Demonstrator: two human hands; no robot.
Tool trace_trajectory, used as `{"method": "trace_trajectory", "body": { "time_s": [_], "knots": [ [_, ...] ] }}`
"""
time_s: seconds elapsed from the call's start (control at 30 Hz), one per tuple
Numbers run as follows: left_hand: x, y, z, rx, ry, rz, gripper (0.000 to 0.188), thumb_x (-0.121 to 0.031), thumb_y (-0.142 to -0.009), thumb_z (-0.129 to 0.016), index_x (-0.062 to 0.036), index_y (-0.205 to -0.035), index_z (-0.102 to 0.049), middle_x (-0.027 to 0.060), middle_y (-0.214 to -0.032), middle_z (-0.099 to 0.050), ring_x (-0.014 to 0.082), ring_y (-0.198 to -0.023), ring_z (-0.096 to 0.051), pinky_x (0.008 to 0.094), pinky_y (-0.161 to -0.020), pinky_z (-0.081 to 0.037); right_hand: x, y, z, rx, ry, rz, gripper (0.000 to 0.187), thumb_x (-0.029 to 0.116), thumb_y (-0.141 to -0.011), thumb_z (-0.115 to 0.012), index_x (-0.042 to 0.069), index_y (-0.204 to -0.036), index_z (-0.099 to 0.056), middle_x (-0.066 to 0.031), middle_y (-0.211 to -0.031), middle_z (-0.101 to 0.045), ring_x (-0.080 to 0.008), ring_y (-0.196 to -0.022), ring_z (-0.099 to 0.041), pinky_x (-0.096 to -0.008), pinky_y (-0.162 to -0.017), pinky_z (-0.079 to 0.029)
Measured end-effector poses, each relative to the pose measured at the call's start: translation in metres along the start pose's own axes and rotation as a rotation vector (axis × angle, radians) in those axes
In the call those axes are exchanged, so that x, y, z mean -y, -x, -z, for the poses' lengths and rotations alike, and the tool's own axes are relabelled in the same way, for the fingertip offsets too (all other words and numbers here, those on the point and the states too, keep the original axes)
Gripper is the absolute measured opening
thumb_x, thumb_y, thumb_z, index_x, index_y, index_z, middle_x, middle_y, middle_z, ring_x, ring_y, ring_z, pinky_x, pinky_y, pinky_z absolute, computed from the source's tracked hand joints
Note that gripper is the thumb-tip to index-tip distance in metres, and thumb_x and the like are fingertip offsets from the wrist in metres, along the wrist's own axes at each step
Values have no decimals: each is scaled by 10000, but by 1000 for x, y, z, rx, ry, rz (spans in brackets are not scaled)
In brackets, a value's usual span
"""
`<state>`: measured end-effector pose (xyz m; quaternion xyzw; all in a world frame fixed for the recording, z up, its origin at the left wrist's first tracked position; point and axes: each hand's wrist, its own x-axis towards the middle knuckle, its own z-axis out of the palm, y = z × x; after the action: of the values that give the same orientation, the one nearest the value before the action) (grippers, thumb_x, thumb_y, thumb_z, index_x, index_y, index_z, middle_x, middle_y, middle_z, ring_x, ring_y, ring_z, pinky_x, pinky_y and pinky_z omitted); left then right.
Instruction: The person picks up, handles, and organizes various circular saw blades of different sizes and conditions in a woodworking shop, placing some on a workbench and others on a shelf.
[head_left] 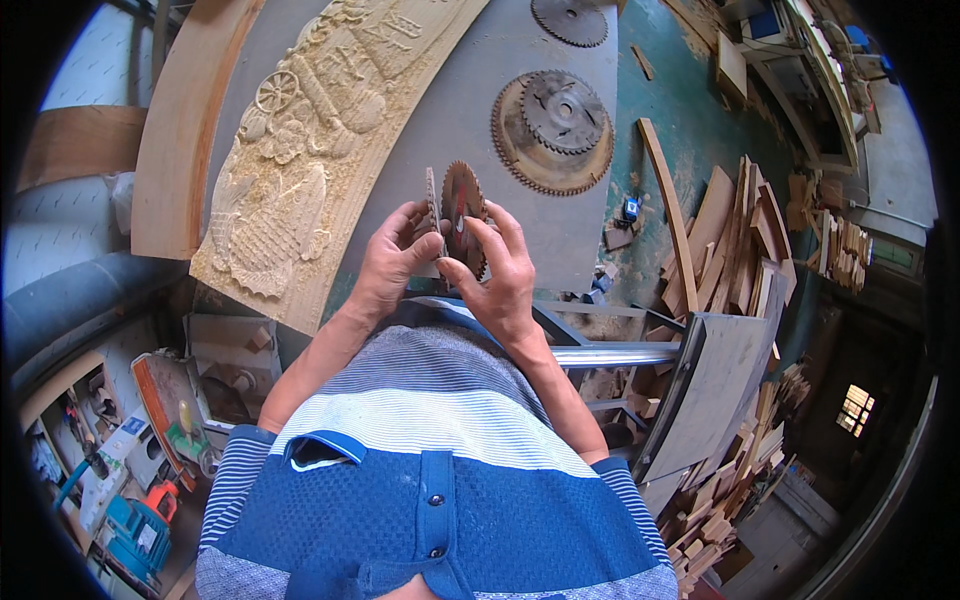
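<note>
Two circular saw blades stand nearly on edge between my hands, just in front of my body. My left hand [385, 265] grips the left saw blade [432, 198], which shows almost edge-on. The right saw blade [462, 188] is rusty brown with red marks on its face, and my right hand [502, 278] holds it between thumb and fingers. On the grey tabletop [430, 120] beyond lies a small saw blade [565, 105] on top of a large rusty saw blade [515, 150]. Another dark saw blade [568, 20] lies at the far edge.
Left of the blades, a carved wooden panel [300, 140] lies beside a curved plank [180, 130]. Wood offcuts [725, 240] lean at the right, near a metal rail [620, 354]. A teal power tool [135, 535] sits at lower left. A blue tape measure [631, 209] lies right of the table.
</note>
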<state>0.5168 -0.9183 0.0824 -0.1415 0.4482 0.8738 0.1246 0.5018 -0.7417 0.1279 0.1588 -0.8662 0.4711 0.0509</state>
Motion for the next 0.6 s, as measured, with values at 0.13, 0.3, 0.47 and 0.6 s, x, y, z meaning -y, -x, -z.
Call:
{"method": "trace_trajectory", "body": {
  "time_s": [0.13,0.3,0.47,0.6],
  "knots": [
    [-3,1,-3,-4,-29,-16,777,-297,-882,-844,39,-1465,-455,104,-1357,-618,168,-1243,-602,294,-1043,-512,-1,-1,-3,3,1,22,514,162,-767,-877,16,-1215,-674,-242,-1359,-571,-418,-1191,-630,-451,-975,-555],
    [-6,2,-3,4,-49,-12,772,-304,-883,-843,37,-1459,-460,102,-1346,-623,158,-1224,-608,288,-1029,-521,-5,-1,-3,14,47,51,530,123,-768,-889,-12,-1230,-667,-226,-1374,-568,-384,-1196,-646,-417,-948,-595],
    [-4,2,-1,-3,-63,-7,786,-331,-870,-853,36,-1451,-472,99,-1330,-634,152,-1210,-613,281,-1012,-525,-7,1,-3,17,41,32,539,133,-763,-894,-6,-1232,-669,-226,-1373,-571,-385,-1201,-642,-420,-950,-593],
    [-2,0,2,0,-59,12,807,-356,-854,-864,33,-1449,-480,98,-1312,-645,151,-1201,-619,289,-1016,-519,-9,0,-5,-8,28,28,561,131,-737,-892,11,-1238,-669,-234,-1364,-579,-418,-1198,-626,-457,-980,-555]
  ]
}}
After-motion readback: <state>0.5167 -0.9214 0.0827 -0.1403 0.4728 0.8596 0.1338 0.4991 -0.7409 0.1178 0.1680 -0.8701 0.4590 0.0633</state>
